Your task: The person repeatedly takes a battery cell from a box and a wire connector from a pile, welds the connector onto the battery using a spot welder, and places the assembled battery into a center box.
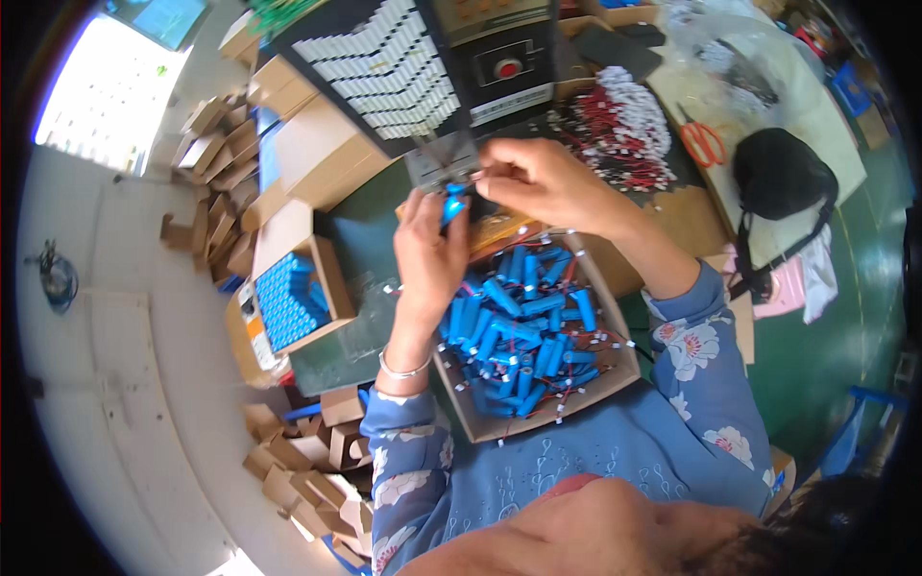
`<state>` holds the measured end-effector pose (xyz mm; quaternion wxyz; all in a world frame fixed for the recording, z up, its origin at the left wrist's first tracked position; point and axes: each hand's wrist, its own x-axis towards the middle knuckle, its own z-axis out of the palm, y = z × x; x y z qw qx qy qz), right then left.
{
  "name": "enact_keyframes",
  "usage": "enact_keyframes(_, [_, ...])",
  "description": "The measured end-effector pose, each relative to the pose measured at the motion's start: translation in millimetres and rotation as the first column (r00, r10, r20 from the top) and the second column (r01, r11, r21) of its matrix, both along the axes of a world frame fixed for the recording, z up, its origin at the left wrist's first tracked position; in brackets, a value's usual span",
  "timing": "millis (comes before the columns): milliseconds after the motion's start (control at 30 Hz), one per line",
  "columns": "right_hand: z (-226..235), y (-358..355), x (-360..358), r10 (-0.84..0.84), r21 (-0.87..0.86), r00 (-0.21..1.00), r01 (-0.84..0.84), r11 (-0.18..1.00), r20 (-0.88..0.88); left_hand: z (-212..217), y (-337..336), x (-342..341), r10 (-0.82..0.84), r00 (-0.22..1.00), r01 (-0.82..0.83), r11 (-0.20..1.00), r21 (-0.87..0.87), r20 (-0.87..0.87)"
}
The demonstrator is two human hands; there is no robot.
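My left hand (429,248) is closed on a blue cylindrical battery cell (453,205), held up against the grey metal head (444,161) of a black machine (485,72). Close beside it, the fingers of my right hand (543,182) pinch together near the cell's end; what is between them is too small to make out. Just below both hands stands an open cardboard box (458,408) full of blue cells with thin red and white leads and small white connectors.
A carton of upright blue cells (288,302) sits to the left. Right of the machine lie a heap of red and white connector leads (624,130), orange-handled scissors (703,144) and a black bag (783,178). Folded cardboard boxes (312,461) pile up at left.
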<state>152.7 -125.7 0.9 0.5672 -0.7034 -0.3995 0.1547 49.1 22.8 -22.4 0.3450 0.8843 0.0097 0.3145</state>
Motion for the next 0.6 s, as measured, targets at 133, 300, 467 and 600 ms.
enact_keyframes(133, [-5.2, -30.9, -5.2, 0.028, -0.113, 0.967, 0.001, 0.994, 0.253, -4.7, 10.4, -3.7, 0.029, 0.998, -0.019, 0.986, 0.168, -0.061])
enact_keyframes(300, [-21.2, -33.0, -27.6, -0.190, 0.176, 0.982, 0.185, 0.967, 0.010, -4.4, 13.4, -2.9, -0.039, 0.995, 0.051, 0.991, 0.127, -0.093])
enact_keyframes(467, [-11.8, -37.8, -41.7, -0.251, 0.329, 0.959, 0.197, 0.924, 0.130, 7.2, -4.9, -12.5, 0.011, 0.998, -0.019, 0.989, -0.147, -0.057])
enact_keyframes(600, [-5.5, -48.8, -32.3, 0.278, 0.349, 0.951, -0.216, 0.912, -0.138, 15.5, -2.2, -18.2, 0.001, 0.990, -0.030, 0.979, -0.200, -0.142])
